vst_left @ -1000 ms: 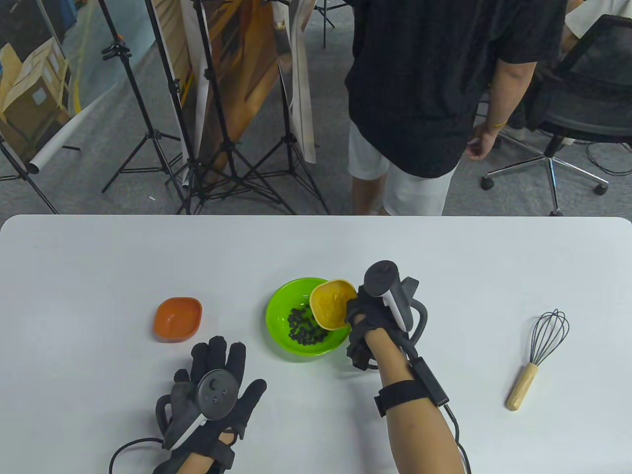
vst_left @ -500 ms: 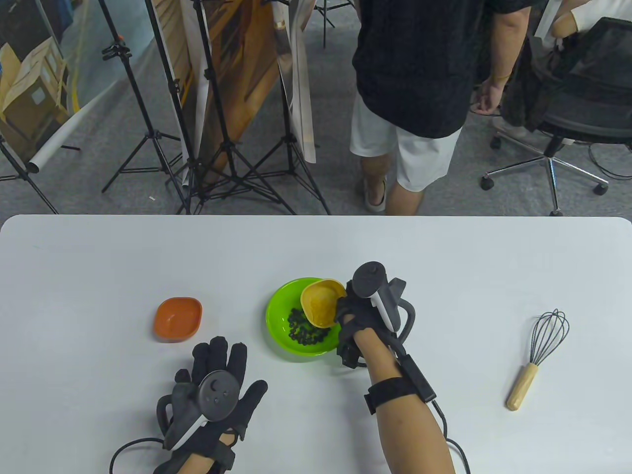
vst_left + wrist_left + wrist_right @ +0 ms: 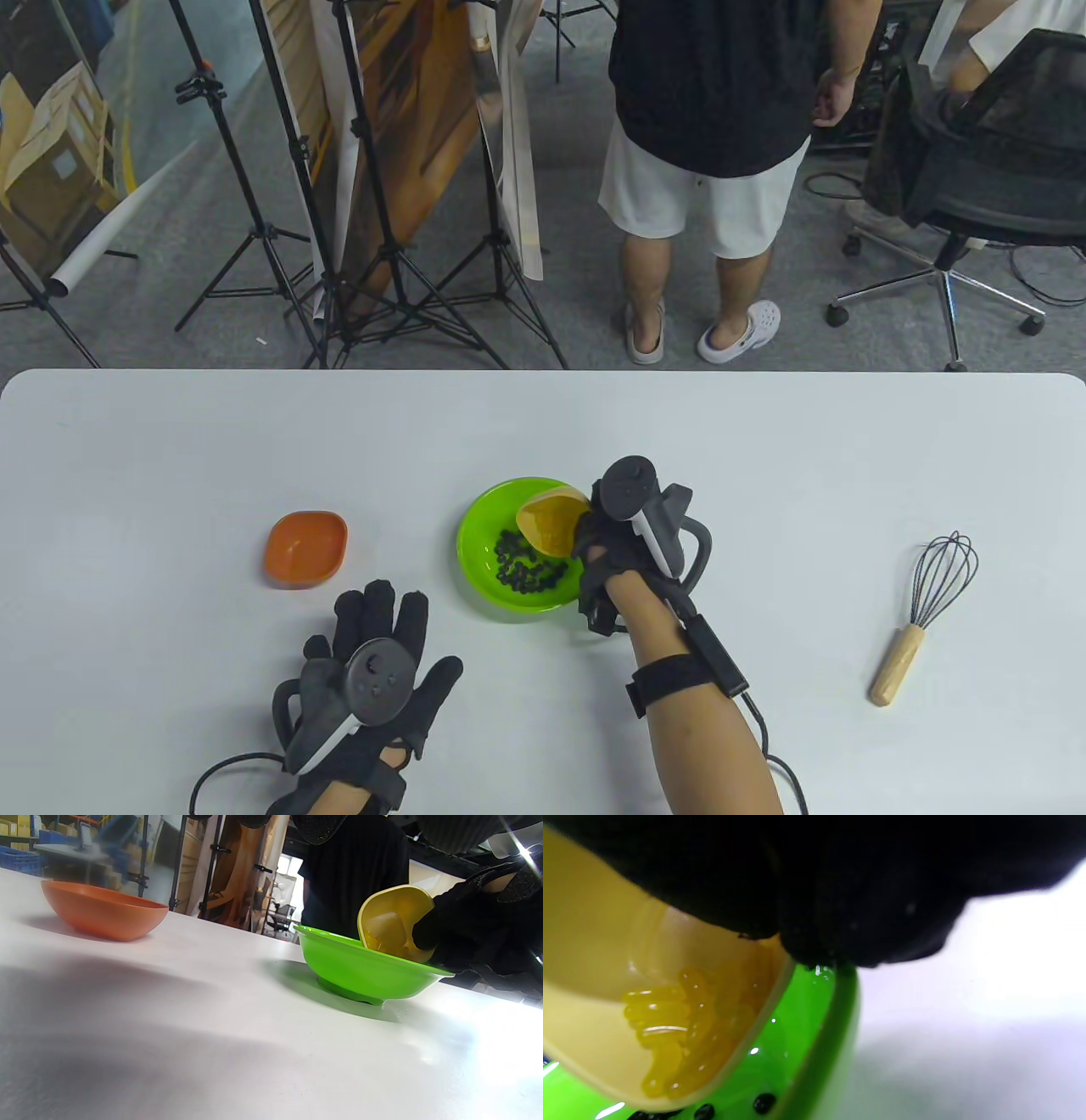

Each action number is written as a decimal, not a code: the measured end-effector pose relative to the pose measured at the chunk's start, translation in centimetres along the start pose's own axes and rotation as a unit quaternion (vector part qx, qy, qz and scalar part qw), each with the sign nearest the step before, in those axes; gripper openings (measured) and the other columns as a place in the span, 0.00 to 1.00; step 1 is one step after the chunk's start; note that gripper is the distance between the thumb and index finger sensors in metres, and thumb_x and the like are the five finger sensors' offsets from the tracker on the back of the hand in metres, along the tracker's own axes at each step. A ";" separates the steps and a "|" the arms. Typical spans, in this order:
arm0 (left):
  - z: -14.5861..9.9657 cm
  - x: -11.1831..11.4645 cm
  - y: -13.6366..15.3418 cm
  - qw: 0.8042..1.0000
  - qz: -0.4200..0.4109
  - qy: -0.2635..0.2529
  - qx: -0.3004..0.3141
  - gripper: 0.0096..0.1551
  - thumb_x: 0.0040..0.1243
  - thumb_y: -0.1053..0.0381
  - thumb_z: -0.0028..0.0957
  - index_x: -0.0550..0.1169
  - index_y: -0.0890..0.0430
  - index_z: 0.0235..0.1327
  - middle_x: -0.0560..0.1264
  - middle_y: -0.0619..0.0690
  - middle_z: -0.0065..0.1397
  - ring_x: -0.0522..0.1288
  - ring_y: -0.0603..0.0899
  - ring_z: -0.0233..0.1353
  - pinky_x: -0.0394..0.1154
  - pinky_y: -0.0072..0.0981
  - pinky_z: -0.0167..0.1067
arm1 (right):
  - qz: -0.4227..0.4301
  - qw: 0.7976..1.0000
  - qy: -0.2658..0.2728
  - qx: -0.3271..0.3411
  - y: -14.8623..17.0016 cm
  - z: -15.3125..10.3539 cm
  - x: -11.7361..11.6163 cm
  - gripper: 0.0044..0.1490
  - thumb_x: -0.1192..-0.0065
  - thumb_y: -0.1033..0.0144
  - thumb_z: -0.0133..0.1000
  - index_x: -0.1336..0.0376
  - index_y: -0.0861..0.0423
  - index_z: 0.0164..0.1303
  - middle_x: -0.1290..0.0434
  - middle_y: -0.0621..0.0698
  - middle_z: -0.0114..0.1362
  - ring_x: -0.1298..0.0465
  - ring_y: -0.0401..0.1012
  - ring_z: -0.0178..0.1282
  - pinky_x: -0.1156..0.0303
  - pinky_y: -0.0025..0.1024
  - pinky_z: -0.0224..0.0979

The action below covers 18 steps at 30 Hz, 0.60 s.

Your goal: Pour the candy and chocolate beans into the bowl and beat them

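Note:
A green bowl (image 3: 484, 535) (image 3: 360, 971) (image 3: 823, 1052) sits mid-table with dark chocolate beans (image 3: 522, 564) (image 3: 763, 1103) in its bottom. My right hand (image 3: 598, 543) (image 3: 462, 938) grips a small yellow bowl (image 3: 547, 522) (image 3: 394, 921) (image 3: 594, 955) by its rim and holds it tilted steeply over the green bowl. Yellow candy (image 3: 666, 1027) clings inside the yellow bowl near its low edge. My left hand (image 3: 377, 628) lies flat on the table, fingers straight, holding nothing.
An empty orange bowl (image 3: 305, 548) (image 3: 102, 912) stands left of the green bowl. A whisk (image 3: 920, 615) with a wooden handle lies at the right. A person (image 3: 708, 153) stands beyond the table's far edge, beside tripods (image 3: 399, 255) and an office chair (image 3: 976, 178).
My right hand has shifted slightly left and tipped the yellow bowl further over the green bowl. The person behind the table has stepped back. My left hand stays put.

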<state>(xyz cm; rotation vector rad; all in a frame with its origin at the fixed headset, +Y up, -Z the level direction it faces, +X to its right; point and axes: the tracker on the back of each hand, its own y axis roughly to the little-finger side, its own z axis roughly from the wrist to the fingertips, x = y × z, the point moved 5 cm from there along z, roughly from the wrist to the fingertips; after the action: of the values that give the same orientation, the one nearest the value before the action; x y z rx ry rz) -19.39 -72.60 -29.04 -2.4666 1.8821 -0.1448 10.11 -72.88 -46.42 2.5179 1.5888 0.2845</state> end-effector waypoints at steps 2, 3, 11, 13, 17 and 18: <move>0.0 0.0 0.0 1.000 0.001 0.001 0.000 0.51 0.49 0.26 0.47 0.53 0.46 0.81 0.43 0.59 0.87 0.44 0.75 0.85 0.51 0.87 0.67 | -0.001 1.000 0.009 0.002 0.0 -0.1 0.1 0.21 0.24 0.60 0.48 0.29 0.51 0.49 0.16 0.54 0.42 0.15 0.48 0.26 0.15 0.37 0.25; 0.0 0.0 -0.1 1.000 0.001 0.001 0.000 0.51 0.49 0.26 0.47 0.53 0.47 0.81 0.43 0.58 0.87 0.44 0.75 0.85 0.51 0.87 0.67 | -0.003 1.000 0.012 0.004 0.0 -0.1 0.2 0.20 0.24 0.60 0.48 0.29 0.51 0.49 0.15 0.54 0.42 0.14 0.48 0.26 0.14 0.37 0.25; 0.0 0.2 -0.2 1.000 0.003 0.004 0.003 0.51 0.49 0.26 0.47 0.53 0.47 0.81 0.43 0.59 0.87 0.44 0.75 0.84 0.51 0.87 0.67 | 0.006 0.999 0.027 0.020 -0.1 -0.5 0.5 0.20 0.24 0.61 0.48 0.29 0.51 0.49 0.16 0.54 0.44 0.14 0.48 0.29 0.14 0.37 0.28; 0.0 0.2 -0.3 1.000 0.003 0.004 0.003 0.51 0.49 0.26 0.47 0.53 0.47 0.81 0.43 0.59 0.87 0.44 0.75 0.84 0.51 0.87 0.67 | 0.003 0.999 0.028 0.023 -0.2 -0.5 0.6 0.20 0.24 0.62 0.48 0.30 0.51 0.50 0.17 0.54 0.46 0.14 0.49 0.31 0.13 0.37 0.30; 0.0 0.2 -0.3 1.000 0.003 0.004 0.004 0.51 0.49 0.26 0.47 0.53 0.47 0.81 0.43 0.58 0.87 0.42 0.75 0.85 0.51 0.87 0.67 | 0.007 0.999 0.031 0.027 -0.2 -0.6 0.7 0.20 0.24 0.62 0.49 0.30 0.51 0.49 0.17 0.54 0.45 0.14 0.48 0.30 0.14 0.37 0.29; 0.0 0.2 -0.3 1.000 0.003 0.004 0.004 0.51 0.49 0.26 0.47 0.53 0.47 0.81 0.43 0.59 0.87 0.44 0.75 0.84 0.51 0.87 0.67 | 0.009 0.999 0.034 0.027 -0.2 -0.6 0.8 0.20 0.25 0.62 0.49 0.30 0.51 0.49 0.17 0.53 0.45 0.14 0.48 0.30 0.14 0.37 0.29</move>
<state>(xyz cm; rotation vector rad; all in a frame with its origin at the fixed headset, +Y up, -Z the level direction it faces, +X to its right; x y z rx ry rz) -19.01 -72.70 -28.96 -2.4572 1.8882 -0.1618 10.13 -72.05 -45.78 2.5895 1.6204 0.3370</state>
